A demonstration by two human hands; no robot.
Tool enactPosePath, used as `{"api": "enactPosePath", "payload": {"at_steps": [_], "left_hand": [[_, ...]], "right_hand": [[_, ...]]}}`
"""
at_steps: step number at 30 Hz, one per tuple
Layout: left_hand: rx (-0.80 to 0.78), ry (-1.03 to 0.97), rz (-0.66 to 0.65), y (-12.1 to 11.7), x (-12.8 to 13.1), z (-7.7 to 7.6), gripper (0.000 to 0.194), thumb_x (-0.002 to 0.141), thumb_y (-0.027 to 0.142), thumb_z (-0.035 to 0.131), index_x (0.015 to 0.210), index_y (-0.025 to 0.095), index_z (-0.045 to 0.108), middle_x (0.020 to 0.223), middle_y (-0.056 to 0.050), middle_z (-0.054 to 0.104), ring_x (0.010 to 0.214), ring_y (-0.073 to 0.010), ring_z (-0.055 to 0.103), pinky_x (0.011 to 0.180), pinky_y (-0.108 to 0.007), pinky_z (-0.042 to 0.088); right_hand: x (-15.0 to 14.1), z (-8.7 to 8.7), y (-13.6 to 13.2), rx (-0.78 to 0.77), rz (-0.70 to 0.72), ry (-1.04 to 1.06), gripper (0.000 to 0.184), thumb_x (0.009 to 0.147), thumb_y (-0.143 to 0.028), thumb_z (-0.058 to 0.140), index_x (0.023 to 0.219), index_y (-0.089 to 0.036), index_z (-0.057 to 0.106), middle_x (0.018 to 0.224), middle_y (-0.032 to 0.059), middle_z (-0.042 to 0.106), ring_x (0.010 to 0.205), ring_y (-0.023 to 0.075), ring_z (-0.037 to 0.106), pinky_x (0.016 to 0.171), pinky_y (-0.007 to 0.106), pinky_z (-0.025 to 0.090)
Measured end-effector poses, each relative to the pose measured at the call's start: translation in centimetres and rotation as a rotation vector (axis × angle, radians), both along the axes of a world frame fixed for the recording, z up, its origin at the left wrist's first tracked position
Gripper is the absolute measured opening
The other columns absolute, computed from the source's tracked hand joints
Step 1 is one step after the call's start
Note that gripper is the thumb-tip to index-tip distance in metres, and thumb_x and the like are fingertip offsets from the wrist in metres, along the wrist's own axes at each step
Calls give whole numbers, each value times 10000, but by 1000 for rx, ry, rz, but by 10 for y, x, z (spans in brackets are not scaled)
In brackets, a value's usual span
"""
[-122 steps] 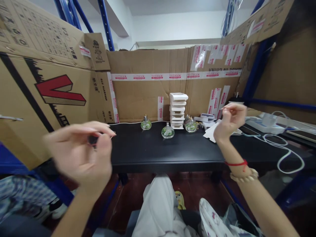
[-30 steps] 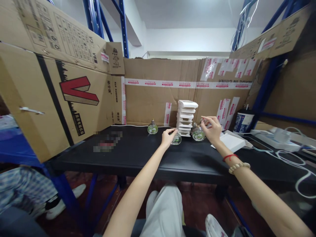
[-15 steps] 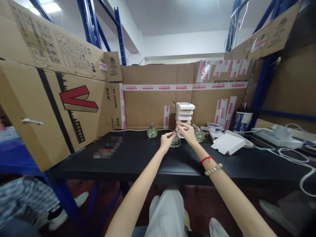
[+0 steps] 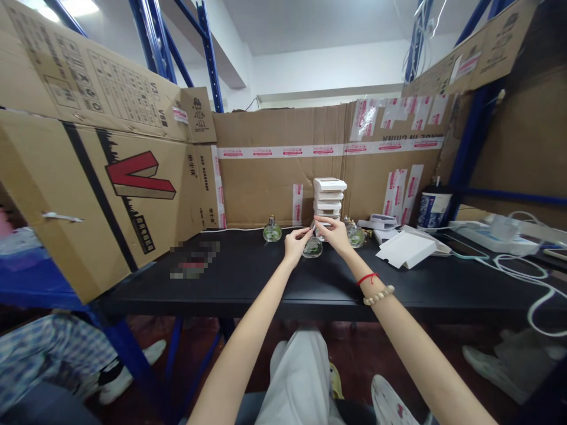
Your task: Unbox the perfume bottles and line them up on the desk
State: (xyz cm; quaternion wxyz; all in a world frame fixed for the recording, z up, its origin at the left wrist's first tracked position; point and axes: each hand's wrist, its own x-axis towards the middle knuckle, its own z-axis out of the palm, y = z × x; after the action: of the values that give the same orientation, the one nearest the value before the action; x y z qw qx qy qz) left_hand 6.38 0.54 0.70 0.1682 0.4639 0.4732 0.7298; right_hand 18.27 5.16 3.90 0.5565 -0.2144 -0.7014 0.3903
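A small round glass perfume bottle (image 4: 312, 248) with green inside stands upright on the black table between my hands. My left hand (image 4: 295, 245) pinches at its neck from the left, thumb and fingers together. From the right, my right hand (image 4: 333, 235) closes its fingertips on the bottle's top, where a small shiny piece shows between both hands. The fingers cover most of the neck. Another green perfume bottle (image 4: 271, 230) stands further left, and more perfume bottles (image 4: 355, 237) stand just behind my right hand.
Behind my hands rises a stack of white boxes (image 4: 329, 186). An opened white carton (image 4: 406, 248) lies to the right, near a blue-and-white cup (image 4: 433, 209) and white cables (image 4: 522, 277). Cardboard walls (image 4: 266, 183) enclose the back and left. Another person's leg (image 4: 48, 354) shows lower left.
My right hand's raised fingers have come in and closed at the bottle's top. My left hand stays by the neck, and the whole view has shifted slightly.
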Motion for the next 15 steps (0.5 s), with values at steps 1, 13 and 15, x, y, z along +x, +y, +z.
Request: {"api": "enactPosePath", "payload": {"at_steps": [1, 13, 15], "left_hand": [[-4, 2, 3, 0, 0, 0, 234, 627, 265, 723, 813, 123, 718, 862, -107, 705, 790, -204, 646, 786, -331, 484], [-43, 21, 14, 0, -2, -3, 262, 572, 268, 765, 790, 132, 717, 845, -101, 703, 748, -197, 644, 768, -330, 489], [-32, 13, 6, -1, -1, -1, 275, 578, 270, 759, 809, 129, 710, 864, -99, 700, 758, -186, 643, 766, -316, 491]], "right_hand": [[0, -1, 0, -1, 0, -2, 424, 671, -426, 622, 979, -142, 690, 869, 80, 698, 508, 114, 599, 368, 181, 416], [0, -1, -3, -24, 5, 31, 427, 679, -431, 612, 1000, -159, 685, 930, 81, 685, 521, 111, 601, 359, 178, 417], [0, -1, -3, -35, 18, 31, 420, 678, -423, 617, 995, -157, 686, 923, 80, 684, 515, 103, 595, 359, 170, 415]]}}
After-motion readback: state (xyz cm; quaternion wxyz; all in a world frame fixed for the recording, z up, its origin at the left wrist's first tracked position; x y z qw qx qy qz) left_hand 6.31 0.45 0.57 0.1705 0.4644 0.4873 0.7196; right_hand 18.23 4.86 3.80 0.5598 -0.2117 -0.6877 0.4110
